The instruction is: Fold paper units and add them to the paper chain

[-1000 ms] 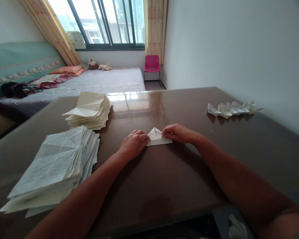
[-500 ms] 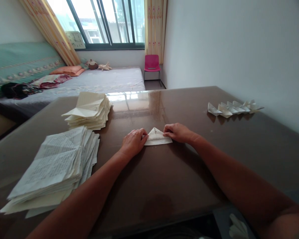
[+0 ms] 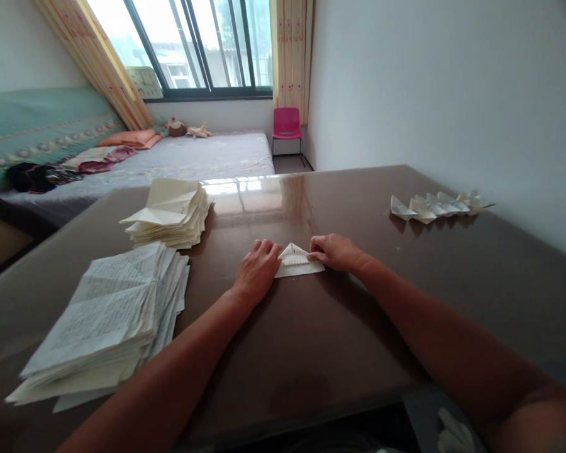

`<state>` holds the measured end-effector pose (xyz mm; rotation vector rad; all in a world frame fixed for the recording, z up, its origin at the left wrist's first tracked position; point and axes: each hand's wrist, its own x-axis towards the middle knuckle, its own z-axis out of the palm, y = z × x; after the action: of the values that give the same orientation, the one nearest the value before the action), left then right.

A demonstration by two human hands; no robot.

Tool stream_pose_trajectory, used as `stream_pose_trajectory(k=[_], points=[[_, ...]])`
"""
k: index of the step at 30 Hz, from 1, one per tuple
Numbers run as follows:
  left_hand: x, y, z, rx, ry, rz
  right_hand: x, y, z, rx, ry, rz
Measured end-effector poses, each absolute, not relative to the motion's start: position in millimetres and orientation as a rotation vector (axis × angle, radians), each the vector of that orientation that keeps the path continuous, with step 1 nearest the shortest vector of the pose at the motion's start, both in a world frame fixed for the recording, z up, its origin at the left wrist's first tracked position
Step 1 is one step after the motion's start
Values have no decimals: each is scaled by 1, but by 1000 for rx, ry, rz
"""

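A small sheet of folded paper [image 3: 296, 264], with a pointed top and a flat strip along its lower edge, lies on the brown table [image 3: 311, 340] in front of me. At its left side, my left hand [image 3: 260, 267] has its fingers bent and pressed on the paper's edge. My right hand [image 3: 334, 251] pinches the right side between thumb and curled fingers. Both hands rest low, close to the tabletop. Fingertips partly cover the paper's two side corners.
To the left are a stack of written sheets [image 3: 108, 308] and a smaller stack of cream sheets [image 3: 172, 211]. A row of folded paper boats [image 3: 438, 206] stands at the right by the wall. Beyond the table are a bed [image 3: 217, 151] and a pink chair [image 3: 287, 124].
My left hand has shifted slightly right and turned its knuckles upward at the paper's edge. The right hand keeps its pinch. The whole view has moved a little.
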<state>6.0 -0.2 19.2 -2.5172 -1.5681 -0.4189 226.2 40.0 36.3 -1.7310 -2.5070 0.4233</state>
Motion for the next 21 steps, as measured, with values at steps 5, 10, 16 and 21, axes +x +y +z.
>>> stream_pose_trajectory(k=[5,10,16,21], points=[[11,-7,21,-2740,-1133,-316,228,42,33,-1694,-2503,430],[16,-16,22,-2732,-1194,-170,228,41,36,-1662,-2494,454],[22,-18,24,-2684,-1280,-101,229,40,35,-1654,-2480,455],[24,-18,25,-2676,-1305,-35,226,39,38,-1516,-2392,236]])
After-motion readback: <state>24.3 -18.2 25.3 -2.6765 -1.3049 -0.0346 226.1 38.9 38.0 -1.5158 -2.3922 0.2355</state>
